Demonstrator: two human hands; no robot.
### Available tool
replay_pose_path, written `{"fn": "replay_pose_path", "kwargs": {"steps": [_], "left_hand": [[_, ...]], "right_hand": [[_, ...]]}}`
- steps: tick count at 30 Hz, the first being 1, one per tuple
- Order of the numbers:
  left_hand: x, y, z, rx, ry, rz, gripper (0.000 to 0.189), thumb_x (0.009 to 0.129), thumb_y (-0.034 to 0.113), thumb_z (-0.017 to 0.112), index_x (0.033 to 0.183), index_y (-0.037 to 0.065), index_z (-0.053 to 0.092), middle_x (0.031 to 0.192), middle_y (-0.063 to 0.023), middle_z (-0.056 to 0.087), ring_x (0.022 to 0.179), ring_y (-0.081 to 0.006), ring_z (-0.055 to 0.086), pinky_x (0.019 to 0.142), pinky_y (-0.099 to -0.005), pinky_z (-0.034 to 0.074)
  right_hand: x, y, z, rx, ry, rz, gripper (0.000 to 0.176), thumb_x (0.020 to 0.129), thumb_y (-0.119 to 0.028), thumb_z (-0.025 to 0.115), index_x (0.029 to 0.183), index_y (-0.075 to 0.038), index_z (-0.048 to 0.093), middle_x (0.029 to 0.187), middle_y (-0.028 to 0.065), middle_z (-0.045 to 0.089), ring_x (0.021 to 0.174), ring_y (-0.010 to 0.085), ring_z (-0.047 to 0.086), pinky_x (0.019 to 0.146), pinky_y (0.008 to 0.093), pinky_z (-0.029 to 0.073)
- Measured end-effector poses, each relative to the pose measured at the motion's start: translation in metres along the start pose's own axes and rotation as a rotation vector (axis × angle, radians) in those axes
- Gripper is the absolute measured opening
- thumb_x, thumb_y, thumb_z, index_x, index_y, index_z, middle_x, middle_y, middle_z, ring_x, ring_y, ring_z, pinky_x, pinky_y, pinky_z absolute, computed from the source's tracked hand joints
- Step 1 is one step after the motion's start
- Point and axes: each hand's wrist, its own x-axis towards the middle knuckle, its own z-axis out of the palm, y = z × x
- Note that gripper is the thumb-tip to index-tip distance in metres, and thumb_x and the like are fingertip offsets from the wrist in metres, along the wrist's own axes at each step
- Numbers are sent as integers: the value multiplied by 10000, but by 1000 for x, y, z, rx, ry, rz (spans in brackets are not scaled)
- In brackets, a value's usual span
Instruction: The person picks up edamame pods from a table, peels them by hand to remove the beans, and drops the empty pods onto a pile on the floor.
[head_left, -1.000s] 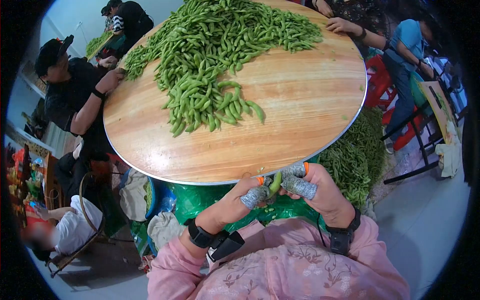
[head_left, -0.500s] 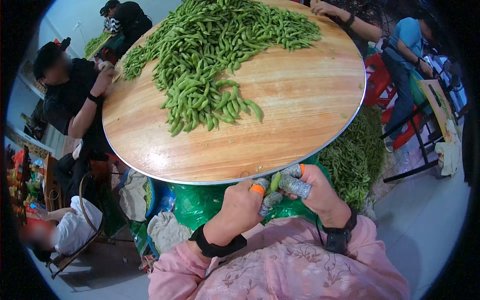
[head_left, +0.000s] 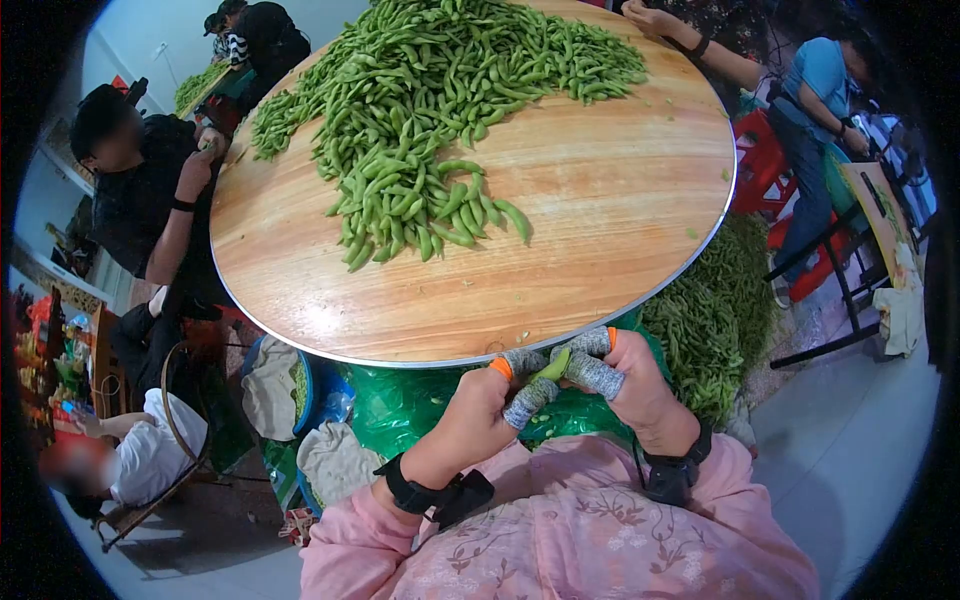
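Round and wooden, the counter point(head_left: 560, 250) is seen from above, its near rim just beyond the two hands. One green pod point(head_left: 553, 364) is pinched between them below that rim, clear of the counter. The left hand point(head_left: 480, 415) is closed on the pod's lower end and the right hand point(head_left: 635, 385) on its upper end. Four grey knitted finger sleeves point(head_left: 597, 376) can be counted, two on each hand; orange tips are seen on two of them. Two black wrist straps point(head_left: 410, 492) are worn, one on each wrist, over pink sleeves.

One large heap of pods point(head_left: 430, 110) is spread over the far half of the counter, well apart from the hands. One green bag point(head_left: 400, 400) is hung under the rim, and a second mass of pods point(head_left: 710, 320) is piled low at the right. One person in black point(head_left: 130, 190) is seated at the left rim, one forearm point(head_left: 690, 40) is laid at the far right rim, and one person in blue point(head_left: 815, 80) is seen beyond it.
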Motion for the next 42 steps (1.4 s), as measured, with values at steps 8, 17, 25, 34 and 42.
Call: {"fn": "replay_pose_path", "kwargs": {"steps": [8,17,25,34,42], "left_hand": [[-1,11,-4,533,7,-9,227,774,89,541,986,9,535,798,-170,578,733,-319,577,642,-316,457],[-1,1,6,763,138,154,264,670,63,620,924,36,553,759,-150,575,651,-316,575,563,-345,463],[1,1,6,854,158,248,256,651,64,622,893,22,549,767,-156,571,635,-321,572,544,-352,462],[-2,-12,13,515,203,188,175,710,47,563,880,12,548,734,-149,580,643,-310,577,552,-343,462],[-5,-11,3,850,71,217,233,684,59,597,907,5,554,788,-147,582,648,-316,568,549,-336,454]], "right_hand": [[2,-10,7,77,3,105,135,834,-82,507,917,-4,580,783,-16,574,684,45,486,626,183,396],[0,-9,7,56,23,115,115,836,-98,509,870,-21,587,682,-54,516,593,28,412,541,177,340],[2,-10,10,44,25,111,118,835,-62,485,850,3,583,736,-16,571,631,44,459,576,188,378],[4,0,11,37,13,7,113,822,-30,482,858,27,572,784,36,603,708,84,534,654,223,434],[3,3,11,-46,-16,60,116,821,-26,481,877,26,568,798,30,595,730,80,527,669,226,431]]}}
